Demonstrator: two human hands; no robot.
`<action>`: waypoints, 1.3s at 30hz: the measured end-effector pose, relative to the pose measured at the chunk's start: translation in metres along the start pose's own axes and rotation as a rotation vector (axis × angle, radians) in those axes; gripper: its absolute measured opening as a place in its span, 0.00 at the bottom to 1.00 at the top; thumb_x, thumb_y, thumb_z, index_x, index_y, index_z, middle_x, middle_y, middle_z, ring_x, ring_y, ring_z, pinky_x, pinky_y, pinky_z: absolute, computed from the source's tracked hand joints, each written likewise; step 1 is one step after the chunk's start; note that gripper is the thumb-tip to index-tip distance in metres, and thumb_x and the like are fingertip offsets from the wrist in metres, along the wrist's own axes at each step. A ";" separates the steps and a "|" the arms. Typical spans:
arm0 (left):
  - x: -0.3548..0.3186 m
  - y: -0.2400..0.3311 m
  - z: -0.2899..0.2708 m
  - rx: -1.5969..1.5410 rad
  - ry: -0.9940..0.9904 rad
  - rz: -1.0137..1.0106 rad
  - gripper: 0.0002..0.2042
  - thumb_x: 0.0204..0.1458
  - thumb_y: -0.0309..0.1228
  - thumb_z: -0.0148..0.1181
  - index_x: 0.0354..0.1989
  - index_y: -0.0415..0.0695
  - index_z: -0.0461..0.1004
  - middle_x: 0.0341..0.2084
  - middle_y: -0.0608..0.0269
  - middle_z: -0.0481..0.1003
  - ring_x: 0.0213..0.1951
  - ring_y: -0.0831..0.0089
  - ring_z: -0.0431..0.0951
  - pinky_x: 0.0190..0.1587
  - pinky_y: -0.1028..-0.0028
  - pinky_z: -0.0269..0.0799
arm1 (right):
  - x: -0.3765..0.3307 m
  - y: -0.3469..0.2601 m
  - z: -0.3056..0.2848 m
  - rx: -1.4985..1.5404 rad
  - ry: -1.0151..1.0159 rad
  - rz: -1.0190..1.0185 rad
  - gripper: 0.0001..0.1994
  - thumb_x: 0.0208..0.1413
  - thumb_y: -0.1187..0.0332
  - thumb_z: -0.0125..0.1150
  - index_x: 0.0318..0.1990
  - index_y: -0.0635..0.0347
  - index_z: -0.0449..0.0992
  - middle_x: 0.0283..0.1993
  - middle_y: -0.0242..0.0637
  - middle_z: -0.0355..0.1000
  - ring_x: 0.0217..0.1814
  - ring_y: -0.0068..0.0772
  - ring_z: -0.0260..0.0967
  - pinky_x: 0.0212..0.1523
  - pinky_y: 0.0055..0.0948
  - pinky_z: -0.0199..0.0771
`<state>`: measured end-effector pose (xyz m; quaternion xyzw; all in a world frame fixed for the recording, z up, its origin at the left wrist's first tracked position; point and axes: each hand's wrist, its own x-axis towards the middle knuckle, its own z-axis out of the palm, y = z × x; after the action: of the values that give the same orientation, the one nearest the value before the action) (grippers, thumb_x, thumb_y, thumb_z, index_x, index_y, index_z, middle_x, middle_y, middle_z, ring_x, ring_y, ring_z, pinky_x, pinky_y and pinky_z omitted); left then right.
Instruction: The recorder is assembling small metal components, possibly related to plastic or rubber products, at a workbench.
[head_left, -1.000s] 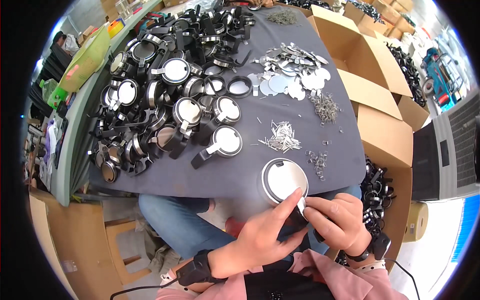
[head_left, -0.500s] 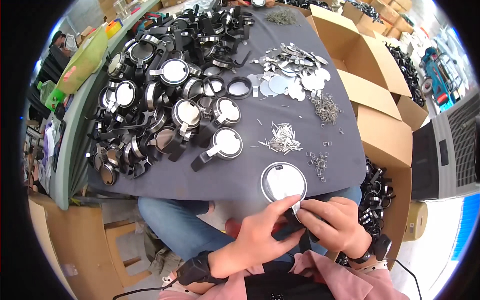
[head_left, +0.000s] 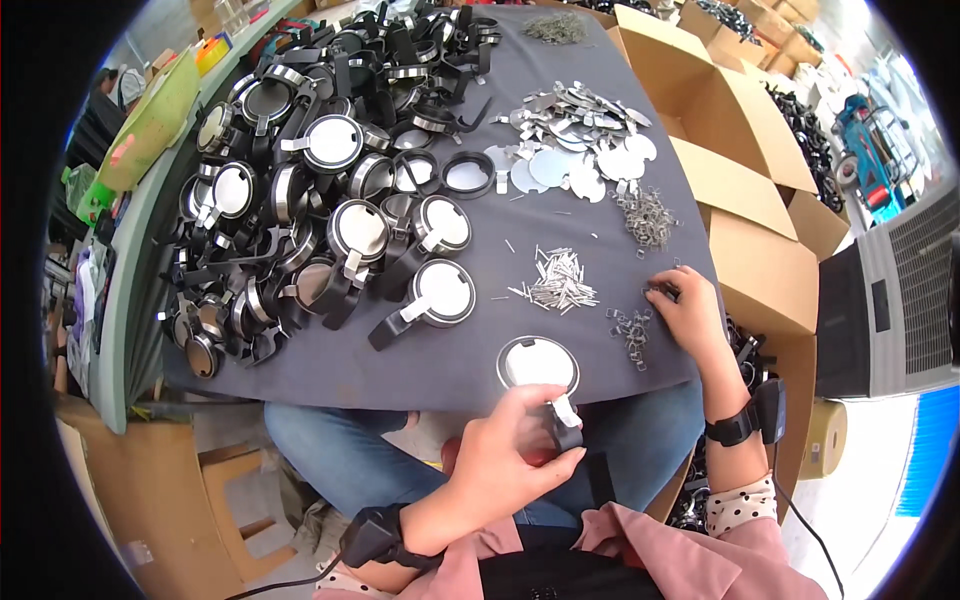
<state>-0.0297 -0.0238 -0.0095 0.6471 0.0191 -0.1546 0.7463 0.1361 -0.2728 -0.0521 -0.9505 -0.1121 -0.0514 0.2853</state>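
Observation:
My left hand [head_left: 505, 455] is closed around the black handle of a round metal-faced lid [head_left: 538, 362], thumb and fingers gripping either side. The lid extends over the near edge of the table. At the right of the table my right hand [head_left: 690, 310] has its thumb and forefinger pinched on a small wire clip [head_left: 648, 291], partly hidden by the fingertips. Just nearer lies a loose group of similar clips [head_left: 630, 338]. Left of that hand is a heap of thin metal pins [head_left: 560, 281]. Small bent springs [head_left: 648, 220] are piled farther back.
Many similar black-handled lids [head_left: 335, 142] are heaped along the left of the dark table [head_left: 430, 375]. Flat metal discs [head_left: 560, 160] are piled at the back, beside a black ring [head_left: 467, 174]. Open cardboard boxes [head_left: 765, 275] stand against the right side; a green bench [head_left: 135, 290] runs along the left.
My right hand has left the lid's handle and moved forward and right to the small clips. My left hand keeps hold of the lid, now slightly lower and to the left.

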 end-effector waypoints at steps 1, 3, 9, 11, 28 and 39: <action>0.000 0.000 0.000 0.000 0.006 -0.009 0.28 0.44 0.14 0.63 0.54 0.41 0.59 0.45 0.52 0.71 0.49 0.67 0.75 0.53 0.69 0.72 | 0.000 -0.002 0.001 -0.027 -0.029 -0.016 0.07 0.45 0.74 0.63 0.34 0.63 0.77 0.32 0.43 0.72 0.36 0.45 0.71 0.38 0.36 0.71; 0.001 -0.001 -0.001 0.010 0.003 0.001 0.28 0.44 0.14 0.62 0.54 0.41 0.59 0.45 0.52 0.72 0.49 0.67 0.75 0.53 0.69 0.72 | 0.003 -0.004 0.000 -0.016 -0.045 -0.027 0.06 0.45 0.74 0.63 0.33 0.62 0.77 0.32 0.43 0.71 0.36 0.45 0.71 0.38 0.36 0.71; 0.001 0.006 0.003 0.022 -0.002 0.014 0.28 0.44 0.14 0.62 0.55 0.41 0.58 0.45 0.51 0.72 0.48 0.66 0.76 0.52 0.69 0.73 | -0.005 -0.013 -0.009 -0.119 -0.070 -0.194 0.05 0.45 0.76 0.62 0.31 0.62 0.75 0.32 0.40 0.71 0.33 0.43 0.70 0.34 0.35 0.70; 0.002 0.013 0.005 -0.004 0.000 0.005 0.28 0.45 0.14 0.62 0.55 0.41 0.58 0.45 0.51 0.72 0.48 0.66 0.76 0.52 0.69 0.73 | -0.014 -0.025 -0.020 -0.066 -0.078 -0.214 0.04 0.45 0.77 0.62 0.31 0.62 0.75 0.32 0.39 0.72 0.31 0.39 0.70 0.32 0.33 0.69; -0.006 0.039 0.014 -0.342 -0.043 -0.083 0.29 0.45 0.18 0.64 0.55 0.39 0.58 0.43 0.56 0.71 0.43 0.75 0.75 0.46 0.76 0.74 | -0.087 -0.139 -0.041 0.453 0.035 -0.455 0.12 0.40 0.83 0.65 0.34 0.61 0.74 0.31 0.38 0.73 0.29 0.32 0.73 0.26 0.24 0.71; -0.004 0.028 0.006 -0.292 -0.055 -0.010 0.23 0.49 0.14 0.55 0.55 0.35 0.59 0.45 0.55 0.70 0.45 0.72 0.75 0.45 0.75 0.74 | -0.071 -0.128 -0.042 0.451 -0.169 -0.556 0.13 0.36 0.80 0.68 0.32 0.59 0.73 0.31 0.35 0.72 0.28 0.35 0.72 0.26 0.28 0.72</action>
<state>-0.0272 -0.0257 0.0195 0.5269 0.0243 -0.1718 0.8320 0.0351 -0.2047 0.0396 -0.7978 -0.3978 -0.0222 0.4525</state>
